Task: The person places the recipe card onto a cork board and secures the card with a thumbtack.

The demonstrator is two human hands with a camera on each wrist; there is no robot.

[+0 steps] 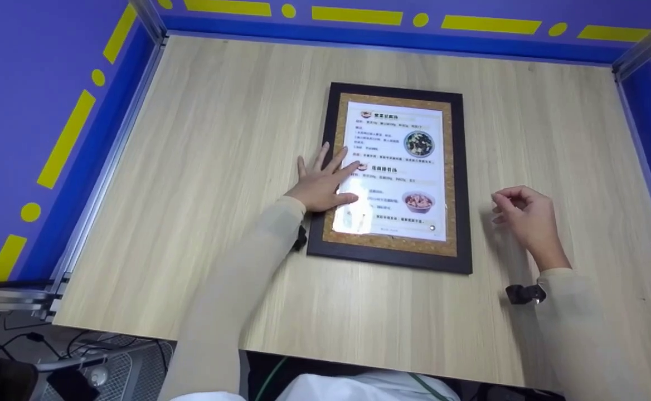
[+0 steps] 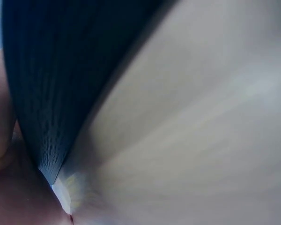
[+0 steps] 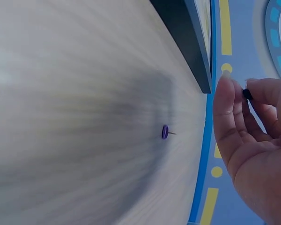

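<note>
A printed recipe sheet [image 1: 398, 184] with two food photos lies on a cork board [image 1: 452, 167] in a dark frame [image 1: 465, 223]. My left hand [image 1: 321, 184] rests with spread fingers over the frame's left side and onto the sheet. A small round tack [image 1: 432, 228] sits at the sheet's lower right corner. My right hand [image 1: 529, 214] hovers right of the frame, thumb and fingers pinching a small dark tack-like piece [image 3: 247, 94]; its point is not visible. On the table in the right wrist view lies a purple thumbtack [image 3: 165, 131], pin pointing sideways.
The wooden table [image 1: 219, 139] extends around the frame. Blue panels [image 1: 359, 39] with yellow marks border it at the back and sides. Cables [image 1: 35, 337] and a mesh rack [image 1: 130, 367] are below the table's front left edge.
</note>
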